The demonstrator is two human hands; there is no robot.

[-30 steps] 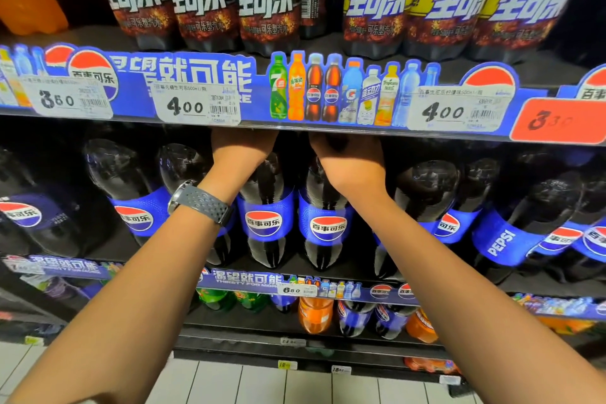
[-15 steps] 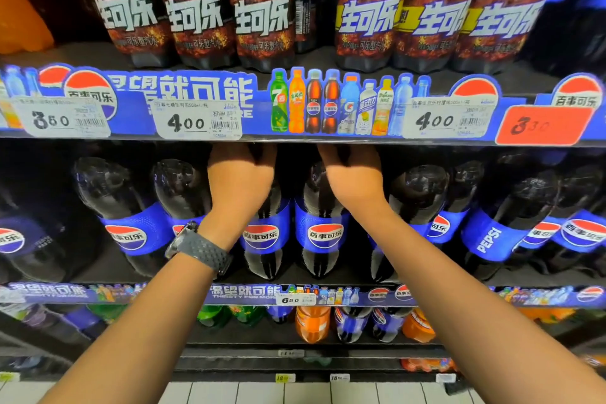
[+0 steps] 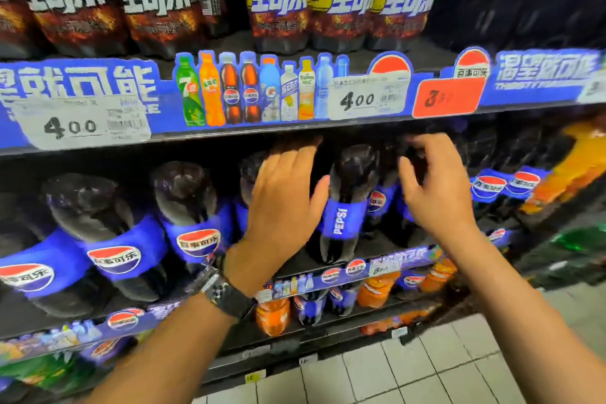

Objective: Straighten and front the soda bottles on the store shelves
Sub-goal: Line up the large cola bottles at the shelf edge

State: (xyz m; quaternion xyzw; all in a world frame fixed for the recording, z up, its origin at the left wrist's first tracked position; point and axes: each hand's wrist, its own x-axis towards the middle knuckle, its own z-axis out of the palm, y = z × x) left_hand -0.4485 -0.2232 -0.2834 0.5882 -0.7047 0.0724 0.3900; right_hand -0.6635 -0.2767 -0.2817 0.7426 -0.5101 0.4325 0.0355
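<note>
store shelving with blue price strips [image 3: 167, 118]: pepsi bottle [image 3: 344, 216] stands on the middle shelf [image 3: 398, 256] between left hand [image 3: 282, 203], fingers [image 3: 288, 161] straight, and right hand [image 3: 433, 190], fingers [image 3: 429, 143] loosely curled on nothing. probably heavy, smooth, slippery; take it by the neck.

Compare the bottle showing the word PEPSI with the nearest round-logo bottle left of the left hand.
Label: the PEPSI bottle shows the word running vertically, while the round-logo bottle faces its emblem forward.
Position: the PEPSI bottle stands between the left hand and the right hand, while the round-logo bottle stands left of both.
Both hold dark cola, wear blue labels and sit on the same shelf.
</note>
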